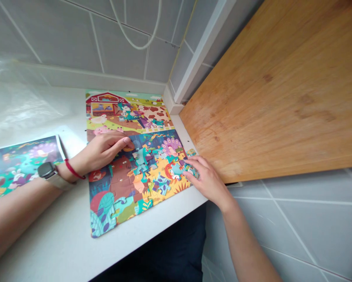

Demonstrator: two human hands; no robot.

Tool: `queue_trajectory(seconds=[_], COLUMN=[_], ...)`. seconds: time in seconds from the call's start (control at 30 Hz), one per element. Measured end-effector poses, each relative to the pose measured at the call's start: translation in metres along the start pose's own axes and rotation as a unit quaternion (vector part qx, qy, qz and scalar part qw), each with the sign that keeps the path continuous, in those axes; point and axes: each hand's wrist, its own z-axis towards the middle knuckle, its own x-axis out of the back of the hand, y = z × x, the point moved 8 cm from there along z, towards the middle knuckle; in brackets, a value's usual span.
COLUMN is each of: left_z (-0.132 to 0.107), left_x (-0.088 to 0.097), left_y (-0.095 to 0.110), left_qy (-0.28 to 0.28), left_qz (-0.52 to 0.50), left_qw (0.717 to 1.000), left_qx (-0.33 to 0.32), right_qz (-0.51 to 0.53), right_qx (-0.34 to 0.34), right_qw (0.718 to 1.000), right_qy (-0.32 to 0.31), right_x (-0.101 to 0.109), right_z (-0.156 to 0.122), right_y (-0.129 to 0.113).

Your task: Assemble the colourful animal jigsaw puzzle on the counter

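A colourful farm-scene jigsaw puzzle (125, 164) lies on the white counter (61, 239), with a red barn at its far end. My left hand (103, 150) rests on the puzzle's left middle, fingers curled and fingertips pressing down on the pieces. It wears a smartwatch and a red wrist band. My right hand (203, 178) lies at the puzzle's right edge, fingers bent, tips pressing on a puzzle piece (190, 171) there. A small loose piece (191, 152) sits just beyond that hand.
A printed picture sheet or box lid (17, 164) with similar artwork lies at the left. A large wooden board (281, 90) leans at the right. Grey tiled walls (61, 35) and a white cable (140, 35) are behind. The counter's front edge is close.
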Motion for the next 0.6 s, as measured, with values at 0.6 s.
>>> queue_trajectory(seconds=[0.6], left_z=[-0.002], left_x=[0.003], left_y=[-0.006], left_qy=[0.016], left_qz=[-0.017], left_qw=[1.000], left_qx=[0.006], right_qz=[0.027], right_qx=[0.085], right_qw=[0.996], right_qy=[-0.030], right_x=[-0.014], right_z=[0.096], right_y=[-0.059])
